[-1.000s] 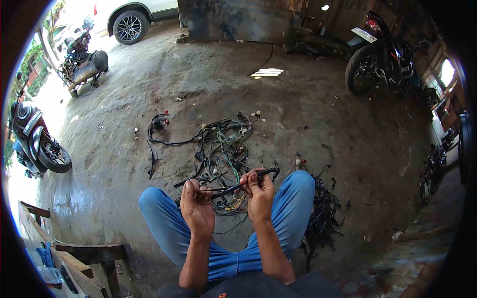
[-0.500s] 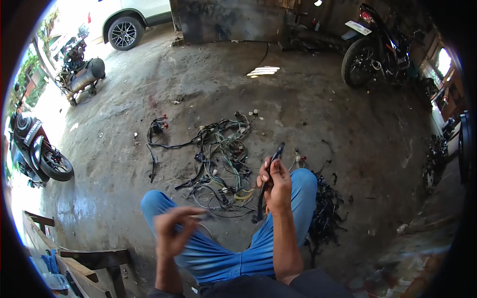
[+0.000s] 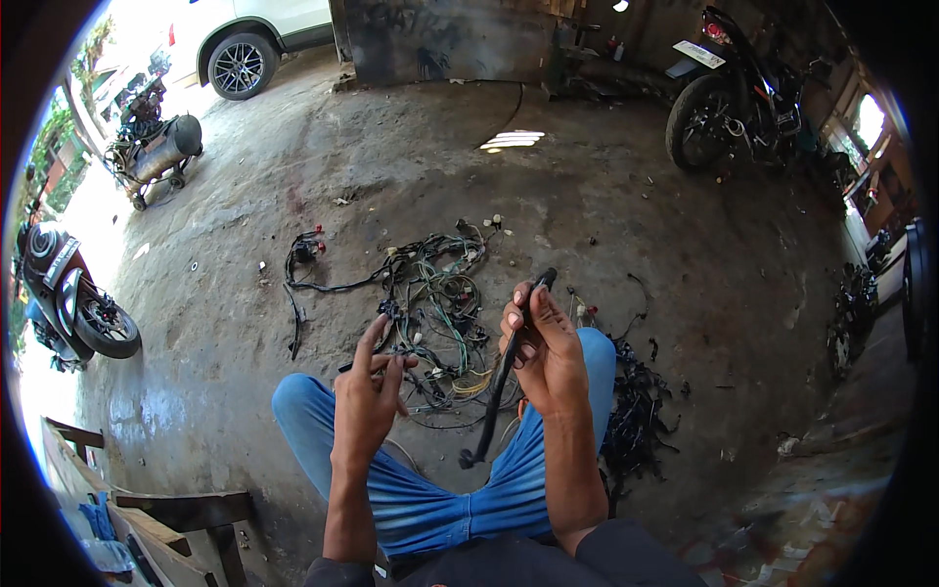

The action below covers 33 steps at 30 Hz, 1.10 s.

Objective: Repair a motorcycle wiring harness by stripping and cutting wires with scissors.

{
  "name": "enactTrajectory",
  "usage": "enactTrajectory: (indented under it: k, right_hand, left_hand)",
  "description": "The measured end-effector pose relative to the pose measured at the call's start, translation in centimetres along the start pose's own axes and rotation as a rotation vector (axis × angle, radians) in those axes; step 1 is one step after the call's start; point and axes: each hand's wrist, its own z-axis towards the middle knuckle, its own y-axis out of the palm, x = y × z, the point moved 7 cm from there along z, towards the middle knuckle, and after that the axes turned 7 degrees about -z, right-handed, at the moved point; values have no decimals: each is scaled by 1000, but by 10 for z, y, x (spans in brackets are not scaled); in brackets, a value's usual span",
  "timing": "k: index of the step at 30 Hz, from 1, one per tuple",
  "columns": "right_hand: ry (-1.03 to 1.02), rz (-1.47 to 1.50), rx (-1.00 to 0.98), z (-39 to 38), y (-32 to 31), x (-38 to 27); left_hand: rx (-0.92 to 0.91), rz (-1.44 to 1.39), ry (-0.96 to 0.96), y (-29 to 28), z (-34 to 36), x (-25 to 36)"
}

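Observation:
My right hand (image 3: 548,357) is closed around a length of black wrapped cable (image 3: 497,401). The cable's upper end sticks out past my thumb and its lower part hangs between my knees, bent at the tip. My left hand (image 3: 368,396) is raised to its left, apart from the cable, index finger stretched out and the other fingers partly bent. No held object shows clearly in it. On the floor beyond lies a tangled wiring harness (image 3: 430,284) with black, green and yellow wires and pale connectors. A heap of black scraps (image 3: 641,416) lies beside my right knee.
Motorcycles stand at the left (image 3: 93,318) and far right (image 3: 714,112). An air compressor (image 3: 168,147) and a white car (image 3: 264,29) are at the far left. A wooden bench (image 3: 186,511) is near my left side. Thin wires (image 3: 641,293) lie to the right.
My left hand has risen and moved right, its index finger now pointing up. The cable in my right hand shows more fully, its lower end swung to the left.

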Motion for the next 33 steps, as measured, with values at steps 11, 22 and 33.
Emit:
enactTrajectory:
  k: [11,22,33]
  right_hand:
    - [-88,-67,146,-5,6,1]
    - [-153,-503,223,-12,24,4]
    - [-98,-777,314,-14,12,-10]
  left_hand:
    - [106,5,258,13,10,-9]
    - [-37,-134,335,60,-23,-5]
    - [-256,-333,-102,53,-35,4]
